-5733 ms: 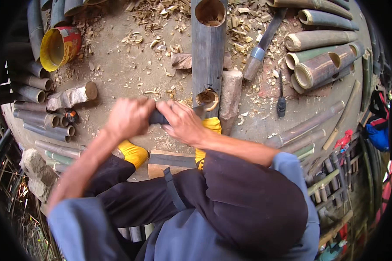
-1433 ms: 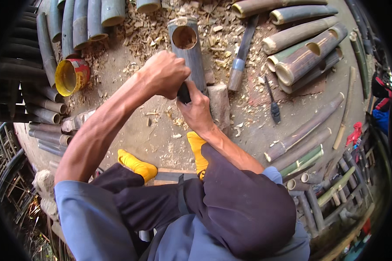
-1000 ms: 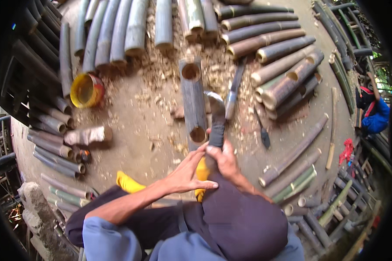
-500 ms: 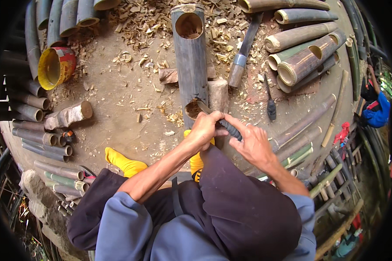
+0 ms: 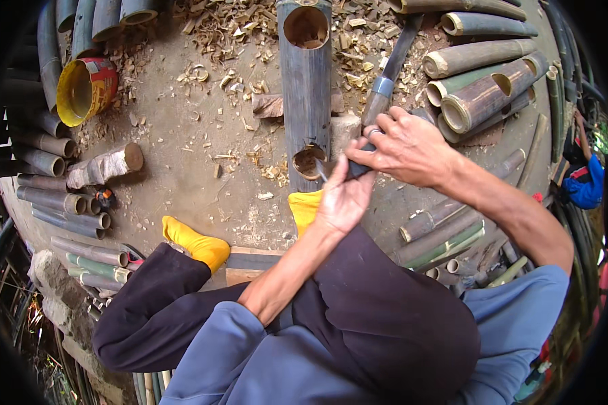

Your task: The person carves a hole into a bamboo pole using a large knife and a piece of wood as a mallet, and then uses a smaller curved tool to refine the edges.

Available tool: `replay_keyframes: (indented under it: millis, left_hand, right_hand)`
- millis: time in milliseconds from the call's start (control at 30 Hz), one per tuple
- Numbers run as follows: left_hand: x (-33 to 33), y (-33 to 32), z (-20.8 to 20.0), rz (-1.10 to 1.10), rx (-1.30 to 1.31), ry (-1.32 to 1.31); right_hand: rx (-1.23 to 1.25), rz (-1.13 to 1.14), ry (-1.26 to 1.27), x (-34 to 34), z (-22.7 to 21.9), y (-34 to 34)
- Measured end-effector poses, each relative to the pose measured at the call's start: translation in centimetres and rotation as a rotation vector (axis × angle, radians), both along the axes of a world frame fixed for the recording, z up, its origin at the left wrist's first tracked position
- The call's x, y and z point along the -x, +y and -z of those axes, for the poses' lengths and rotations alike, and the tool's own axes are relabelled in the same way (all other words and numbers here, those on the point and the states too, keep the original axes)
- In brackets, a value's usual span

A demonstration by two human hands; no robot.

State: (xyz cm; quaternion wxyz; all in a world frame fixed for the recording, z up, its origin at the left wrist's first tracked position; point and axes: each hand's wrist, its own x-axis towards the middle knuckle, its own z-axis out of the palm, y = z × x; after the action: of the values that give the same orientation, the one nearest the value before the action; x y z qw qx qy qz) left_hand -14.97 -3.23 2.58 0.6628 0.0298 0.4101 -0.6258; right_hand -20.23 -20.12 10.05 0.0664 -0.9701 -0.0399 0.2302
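A dark bamboo tube (image 5: 305, 88) lies lengthwise in front of me, with a round hole cut near each end. My right hand (image 5: 409, 147) is closed around the dark wrapped handle of a knife (image 5: 360, 166), its wrist bent in from the right. The thumb and fingers of my left hand (image 5: 346, 201) close on the knife from below, near where handle meets blade. The short blade points left, its tip at the edge of the nearer hole. My yellow-socked foot (image 5: 305, 208) is against the tube's near end.
Wood chips (image 5: 230, 34) litter the ground. A machete (image 5: 380, 93) lies right of the tube, and short logs (image 5: 345, 135) sit beside it. Cut bamboo pieces (image 5: 483, 57) line both sides. At the left are a yellow-red tub (image 5: 88, 91) and a log (image 5: 105, 166). Another person (image 5: 586, 179) is far right.
My right hand has swung up and over, now gripping the handle from the far right side. My left hand has turned palm up and shifted right. The blade has drawn back from inside the hole.
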Motion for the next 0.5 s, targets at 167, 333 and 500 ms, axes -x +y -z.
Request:
replay_keyframes:
  millis: [167,333,500]
  left_hand:
    - [-0.5,-0.4,-2.1,0.345,-0.363,-0.002]
    - [-1.9,-0.2,-2.9,0.596,-0.459,-0.141]
    - [-4.1,0.7,-2.5,1.000,-0.391,-0.299]
  right_hand:
    - [-0.305,0.205,0.142,2.7,1.6,0.4]
    - [-0.400,0.383,0.531,3.4,1.7,3.0]
    - [-0.710,0.846,0.259,6.4,3.1,9.5]
